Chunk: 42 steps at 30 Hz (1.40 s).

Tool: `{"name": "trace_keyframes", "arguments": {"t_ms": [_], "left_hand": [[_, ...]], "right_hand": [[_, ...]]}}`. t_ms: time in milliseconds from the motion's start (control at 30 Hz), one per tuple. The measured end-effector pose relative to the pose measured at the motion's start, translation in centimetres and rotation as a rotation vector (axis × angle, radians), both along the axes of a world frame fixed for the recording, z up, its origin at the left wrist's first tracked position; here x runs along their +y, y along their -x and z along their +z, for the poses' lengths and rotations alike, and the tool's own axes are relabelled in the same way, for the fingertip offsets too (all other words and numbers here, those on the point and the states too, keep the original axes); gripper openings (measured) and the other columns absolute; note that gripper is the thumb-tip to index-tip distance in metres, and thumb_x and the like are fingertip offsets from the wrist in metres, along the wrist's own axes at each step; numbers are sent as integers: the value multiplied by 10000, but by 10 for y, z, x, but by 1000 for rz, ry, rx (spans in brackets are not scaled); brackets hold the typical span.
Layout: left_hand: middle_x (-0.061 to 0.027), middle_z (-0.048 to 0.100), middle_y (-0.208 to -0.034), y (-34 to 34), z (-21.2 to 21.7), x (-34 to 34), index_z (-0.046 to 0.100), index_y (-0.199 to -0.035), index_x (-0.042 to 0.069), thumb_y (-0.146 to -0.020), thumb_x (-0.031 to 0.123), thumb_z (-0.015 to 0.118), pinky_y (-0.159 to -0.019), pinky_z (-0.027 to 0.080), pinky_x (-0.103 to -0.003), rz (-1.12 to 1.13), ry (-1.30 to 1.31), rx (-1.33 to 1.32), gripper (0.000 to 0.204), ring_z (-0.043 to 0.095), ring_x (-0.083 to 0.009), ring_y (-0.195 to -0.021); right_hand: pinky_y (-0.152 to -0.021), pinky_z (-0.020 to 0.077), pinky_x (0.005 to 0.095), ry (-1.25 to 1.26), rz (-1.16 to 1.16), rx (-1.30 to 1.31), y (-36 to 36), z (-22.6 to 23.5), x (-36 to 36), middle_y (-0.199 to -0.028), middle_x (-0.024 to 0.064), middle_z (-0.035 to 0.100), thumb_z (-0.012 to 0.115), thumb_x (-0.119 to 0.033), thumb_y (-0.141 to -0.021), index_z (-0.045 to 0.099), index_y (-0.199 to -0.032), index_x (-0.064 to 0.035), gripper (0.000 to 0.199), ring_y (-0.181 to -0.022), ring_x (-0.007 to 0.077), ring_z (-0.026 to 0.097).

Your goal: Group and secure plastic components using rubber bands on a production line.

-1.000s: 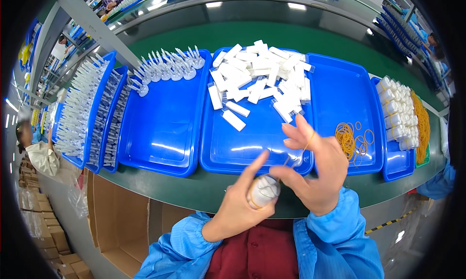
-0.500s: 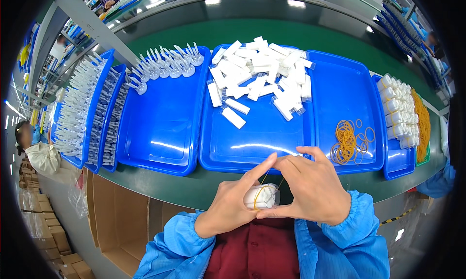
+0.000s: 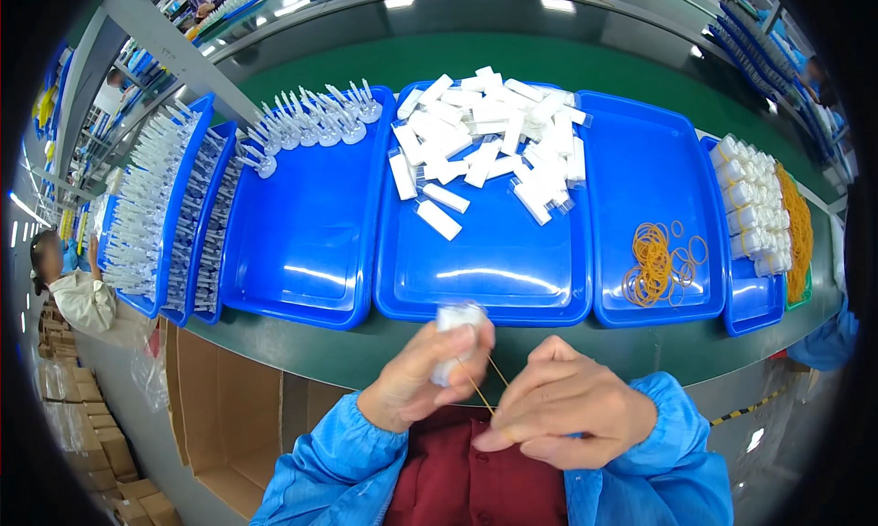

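Upright in my left hand (image 3: 412, 380) is a small bundle of white packets (image 3: 460, 319), blurred by motion, with my fingers wrapped round it. From the bundle a thin tan rubber band (image 3: 477, 388) stretches to my right hand (image 3: 572, 407), whose fingers pinch its other end. Both hands are in front of my body, just off the table's near edge. Beyond them, a blue tray (image 3: 485, 293) holds a heap of white flat packets (image 3: 494, 119) with clear ends. Loose rubber bands (image 3: 651, 263) lie in the blue tray (image 3: 640, 142) to its right.
At far right, banded white bundles (image 3: 745, 201) fill a blue tray beside a mass of rubber bands (image 3: 794, 233). Clear pointed plastic pieces (image 3: 315, 119) stand in the left trays. An open cardboard box (image 3: 224, 407) sits below the table, left. Another person (image 3: 78, 284) is at far left.
The bundle has tipped upright and moved up and left in my left hand. My right hand has moved down, drawing the rubber band out into a long stretch away from the bundle.
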State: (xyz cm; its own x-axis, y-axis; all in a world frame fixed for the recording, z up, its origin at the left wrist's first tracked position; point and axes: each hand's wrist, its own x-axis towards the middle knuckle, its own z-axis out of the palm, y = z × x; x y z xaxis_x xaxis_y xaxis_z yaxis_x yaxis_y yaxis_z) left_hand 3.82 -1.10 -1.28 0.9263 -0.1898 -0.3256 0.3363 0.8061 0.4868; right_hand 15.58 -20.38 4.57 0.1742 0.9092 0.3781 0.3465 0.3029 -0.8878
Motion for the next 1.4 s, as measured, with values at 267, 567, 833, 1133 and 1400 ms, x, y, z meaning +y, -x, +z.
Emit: {"name": "trace_keyframes", "arguments": {"t_ms": [267, 567, 833, 1133, 1400], "left_hand": [[-36, 605, -832, 4, 1, -36, 463, -1367, 39, -1007, 440, 554, -612, 505, -269, 307, 87, -91, 546, 587, -129, -661], [-107, 687, -829, -13, 3, -18, 144, -1592, -38, -753, 114, 875, -648, 548, -357, 372, -1563, -626, 1123, 698, -243, -710], [-156, 728, -999, -10, -7, -25, 146, -1624, 70, -800, 91, 784, -796, 565, -415, 217, -1408, -590, 1042, 729, -352, -913], [-128, 693, -828, 0, -6, -23, 224, -1613, 83, -717, 52, 834, -711, 542, -376, 98, -1336, -490, 1084, 706, -302, -770], [-109, 680, -783, 0, -8, -21, 291, -1590, 70, -698, 111, 856, -603, 523, -409, 64, -1657, -498, 1056, 678, -293, -667]], "right_hand": [[-848, 363, 274, -76, -535, -140, 3, -28, 19, -1230, -3, 719, 872, -390, -694, 660, -1327, -68, 741, -946, 111, 506], [-933, 364, 354, 17, -331, -180, -6, -33, 19, -1309, 117, 647, 902, -415, -698, 469, -1492, -36, 980, -1021, 232, 570], [-771, 490, 389, 92, -344, -66, 9, -24, 24, -1041, 90, 582, 808, -133, -743, 604, -1008, -73, 340, -911, 303, 574], [-650, 475, 341, 128, -419, -295, -23, -3, 0, -834, 43, 685, 809, -83, -780, 766, -953, -67, 180, -738, 213, 636], [-638, 413, 329, 169, -437, -723, -17, -5, 0, -833, 9, 635, 773, -104, -760, 725, -894, -73, 146, -743, 164, 589]]}}
